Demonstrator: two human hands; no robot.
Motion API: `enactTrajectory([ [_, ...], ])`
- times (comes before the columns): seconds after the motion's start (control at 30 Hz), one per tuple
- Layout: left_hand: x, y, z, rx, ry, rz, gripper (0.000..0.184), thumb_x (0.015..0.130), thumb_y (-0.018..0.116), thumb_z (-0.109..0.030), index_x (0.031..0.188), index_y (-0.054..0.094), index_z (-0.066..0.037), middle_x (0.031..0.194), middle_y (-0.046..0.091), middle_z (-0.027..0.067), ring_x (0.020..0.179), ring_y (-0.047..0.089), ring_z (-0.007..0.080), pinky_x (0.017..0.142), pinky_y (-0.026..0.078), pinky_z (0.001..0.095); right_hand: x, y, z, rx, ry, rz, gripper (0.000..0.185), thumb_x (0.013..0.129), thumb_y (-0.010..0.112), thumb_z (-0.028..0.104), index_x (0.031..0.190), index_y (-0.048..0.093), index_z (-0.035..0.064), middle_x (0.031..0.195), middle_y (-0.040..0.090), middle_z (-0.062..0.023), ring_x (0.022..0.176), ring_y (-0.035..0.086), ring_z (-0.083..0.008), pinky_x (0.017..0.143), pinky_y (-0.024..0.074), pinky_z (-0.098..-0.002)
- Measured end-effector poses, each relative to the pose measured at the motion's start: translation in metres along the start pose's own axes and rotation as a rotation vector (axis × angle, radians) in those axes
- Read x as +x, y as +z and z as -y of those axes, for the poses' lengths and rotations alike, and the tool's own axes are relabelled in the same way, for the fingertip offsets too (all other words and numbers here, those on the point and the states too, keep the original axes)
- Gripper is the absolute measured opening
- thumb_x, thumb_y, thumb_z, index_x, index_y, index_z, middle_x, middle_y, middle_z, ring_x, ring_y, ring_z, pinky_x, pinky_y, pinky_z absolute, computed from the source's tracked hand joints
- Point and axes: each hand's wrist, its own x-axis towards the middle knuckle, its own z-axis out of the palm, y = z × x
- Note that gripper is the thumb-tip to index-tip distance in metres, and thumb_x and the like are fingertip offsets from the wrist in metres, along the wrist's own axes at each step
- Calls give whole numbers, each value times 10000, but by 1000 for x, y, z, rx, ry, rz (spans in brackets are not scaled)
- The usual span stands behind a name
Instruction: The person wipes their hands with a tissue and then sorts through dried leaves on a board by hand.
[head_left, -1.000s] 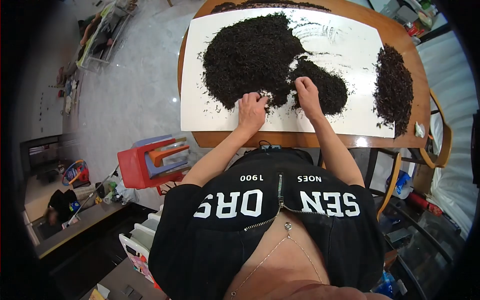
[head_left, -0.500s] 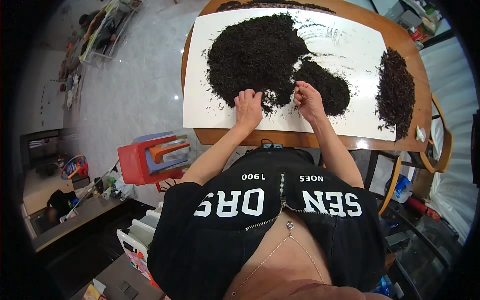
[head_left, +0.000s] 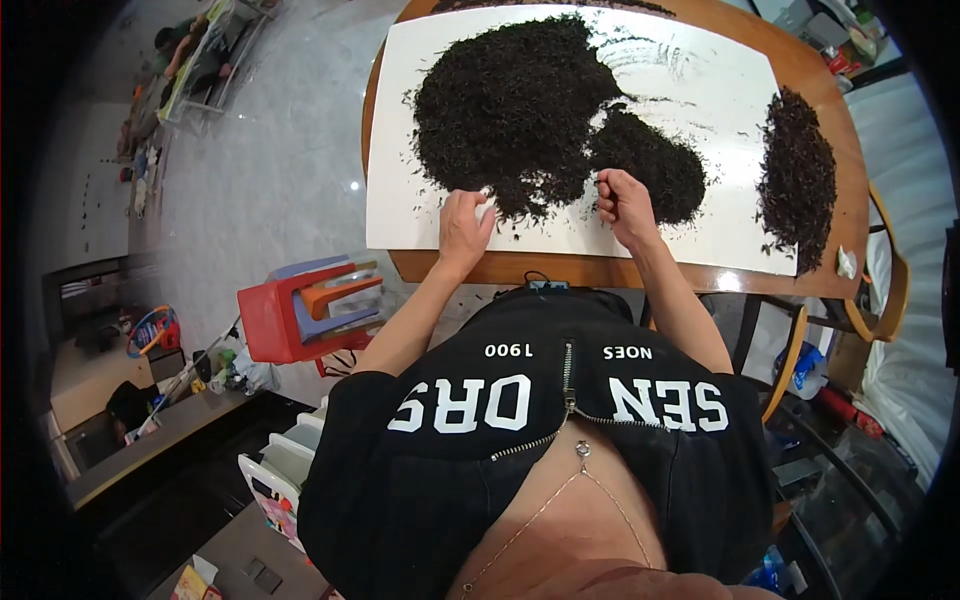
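Plainly, in the head view, the loose, shredded dark leaf that matters most lies between the two hands, in a thinned patch (head_left: 530, 200) at the near edge of the large heap (head_left: 515, 95). Its long side runs crosswise, roughly along the near edge of the white board (head_left: 420, 222), with white showing through. The left hand (head_left: 463, 232) is just beside the patch's left end, so the leaf lies to the right of its fingers. They are curled, thumb on the patch side; the tips are turned down, and I cannot tell whether they meet. The right hand (head_left: 628, 210) is near the other end, its thumb and forefinger drawn together at the gap between the large heap and the small heap (head_left: 652, 165). A shred may be pinched there, but the view is too small to say. The small heap slants beyond that hand, away from the left one.
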Motion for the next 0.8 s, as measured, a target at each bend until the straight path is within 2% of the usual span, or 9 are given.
enactTrajectory([
  [0.13,-11,-12,-10,194,89,209,178,816,660,-136,951,573,-58,945,554,110,861,521,277,823,406,381,-5,16,1,-228,-25,82,149,970,529,158,952,645,68,704,541,9,548,427,-59,451,313,-214],
  [0.17,-12,-10,-10,194,86,207,178,816,660,-136,951,573,-58,945,554,110,861,521,277,823,406,381,-6,19,-1,-230,-23,84,149,970,529,158,952,645,68,704,541,9,548,427,-59,451,313,-214],
  [0.3,-11,7,-4,294,108,256,174,819,662,-151,945,571,-74,942,551,117,832,514,278,817,390,387,-6,25,-10,-654,-141,171,174,992,508,152,961,653,60,660,522,33,545,409,-41,454,283,-191],
  [0.5,6,25,5,297,72,58,171,824,654,-138,962,577,-73,963,559,122,864,530,289,819,397,391,-1,15,-23,-820,-224,132,169,974,530,157,949,663,56,641,541,11,537,443,-78,481,342,-233],
  [0.63,10,32,2,269,11,-16,179,831,650,-137,984,586,-72,971,569,123,885,545,298,815,404,395,-9,17,-27,-1281,-478,129,155,950,556,177,970,660,64,667,591,-37,550,520,-160,520,410,-304],
  [0.7,10,35,2,259,1,-16,172,832,646,-135,981,590,-71,967,572,123,883,549,301,815,406,396,-15,20,-34,-1523,-625,214,152,918,584,198,1006,628,82,720,638,-80,593,595,-252,550,455,-374],
  [0.73,11,37,1,249,-13,-17,165,834,643,-133,978,594,-70,964,576,123,882,553,304,814,407,398,-16,23,-37,-1524,-627,211,152,918,584,198,1006,628,82,720,638,-80,593,595,-252,550,455,-374],
  [0.8,12,39,1,234,-40,-21,152,837,636,-130,972,603,-68,957,582,123,880,561,310,813,411,400,-16,31,-46,-1614,-940,374,161,893,601,218,972,571,81,728,641,-88,600,617,-285,540,461,-393],
])
